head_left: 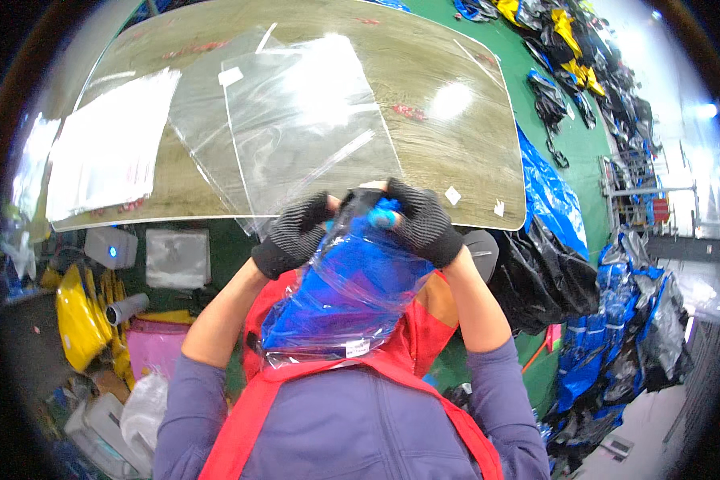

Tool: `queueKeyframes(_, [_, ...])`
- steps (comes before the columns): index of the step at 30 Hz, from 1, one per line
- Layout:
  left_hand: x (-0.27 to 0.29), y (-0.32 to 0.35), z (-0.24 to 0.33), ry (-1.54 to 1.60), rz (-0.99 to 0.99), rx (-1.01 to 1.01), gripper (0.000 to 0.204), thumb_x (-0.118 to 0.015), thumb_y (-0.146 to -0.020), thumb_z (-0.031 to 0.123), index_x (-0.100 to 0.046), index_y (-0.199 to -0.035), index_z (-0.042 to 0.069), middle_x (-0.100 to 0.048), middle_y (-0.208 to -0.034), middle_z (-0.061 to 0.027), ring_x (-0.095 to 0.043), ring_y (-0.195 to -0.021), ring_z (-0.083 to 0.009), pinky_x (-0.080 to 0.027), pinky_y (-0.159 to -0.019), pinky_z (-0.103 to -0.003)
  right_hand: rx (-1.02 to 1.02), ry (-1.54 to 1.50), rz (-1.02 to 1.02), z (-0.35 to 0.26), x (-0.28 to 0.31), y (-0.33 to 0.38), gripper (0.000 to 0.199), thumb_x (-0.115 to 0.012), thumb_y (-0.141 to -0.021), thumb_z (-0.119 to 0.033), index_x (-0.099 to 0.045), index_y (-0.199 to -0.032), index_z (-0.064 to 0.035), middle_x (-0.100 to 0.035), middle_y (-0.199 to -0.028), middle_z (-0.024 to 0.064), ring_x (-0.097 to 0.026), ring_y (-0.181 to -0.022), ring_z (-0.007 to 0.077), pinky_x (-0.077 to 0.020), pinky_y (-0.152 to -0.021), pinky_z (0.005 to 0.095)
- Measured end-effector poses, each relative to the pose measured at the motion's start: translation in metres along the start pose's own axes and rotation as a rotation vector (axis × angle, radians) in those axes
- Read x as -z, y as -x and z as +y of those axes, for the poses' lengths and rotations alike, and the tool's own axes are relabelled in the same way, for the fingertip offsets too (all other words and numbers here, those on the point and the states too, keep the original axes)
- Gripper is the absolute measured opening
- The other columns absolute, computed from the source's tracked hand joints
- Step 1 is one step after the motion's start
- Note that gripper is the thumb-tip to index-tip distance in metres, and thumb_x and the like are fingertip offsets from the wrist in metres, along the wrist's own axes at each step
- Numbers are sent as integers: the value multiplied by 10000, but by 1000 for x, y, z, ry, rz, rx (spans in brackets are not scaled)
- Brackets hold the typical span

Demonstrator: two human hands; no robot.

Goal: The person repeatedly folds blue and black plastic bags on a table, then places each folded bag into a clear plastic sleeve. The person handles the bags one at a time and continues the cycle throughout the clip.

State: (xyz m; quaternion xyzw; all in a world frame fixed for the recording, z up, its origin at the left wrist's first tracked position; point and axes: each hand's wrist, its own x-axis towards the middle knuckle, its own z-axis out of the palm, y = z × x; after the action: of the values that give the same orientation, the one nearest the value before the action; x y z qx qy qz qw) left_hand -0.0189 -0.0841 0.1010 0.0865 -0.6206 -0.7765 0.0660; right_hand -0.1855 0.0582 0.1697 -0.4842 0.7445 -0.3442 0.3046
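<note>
A clear plastic bag (340,288) with something blue and folded inside lies against my red apron, its small white label (358,348) toward my body. My left hand (298,234), in a black fingerless glove with grey ribs, is closed on the bag's upper left edge. On the other side, my right hand (424,222), gloved the same way, grips the top end near a bright blue bit (384,214). Dark material shows between the two hands at the bag's top. Some fingertips are hidden behind the bag and the gloves.
Ahead stands a table (456,152) with rounded corners, bearing flat clear bags (296,112) and a white stack (112,148) at left. Yellow items (84,316) and a pink bin (156,348) are below left. Black sheeting (544,280) and blue bundles (592,344) lie right.
</note>
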Motion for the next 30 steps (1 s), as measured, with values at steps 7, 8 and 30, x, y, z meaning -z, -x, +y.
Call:
queueKeyframes(7, [29,10,7,-114,84,-20,405,-714,-829,183,-590,-1196,64,-512,-1285,-82,-517,-1166,-204,-405,-996,-338,-38,-115,102,23,-8,-9,432,-582,-918,-334,-586,-1242,-49,-662,-1065,162,-650,-973,255,-496,-852,361])
queueKeyframes(8, [32,9,5,-80,145,-24,356,-714,-836,214,-622,-1135,43,-547,-1217,-66,-532,-1124,-186,-405,-990,-331,-96,-255,173,32,-3,2,444,-601,-909,-334,-584,-1244,-43,-661,-1098,140,-640,-998,231,-493,-874,355])
queueKeyframes(30, [20,-22,4,-192,309,-277,191,-594,-938,235,-580,-914,46,-644,-1100,-135,-577,-986,-181,-436,-909,-327,112,-416,844,100,-51,74,134,-672,-879,-130,-668,-923,-3,-676,-850,69,-602,-759,118,-489,-702,261])
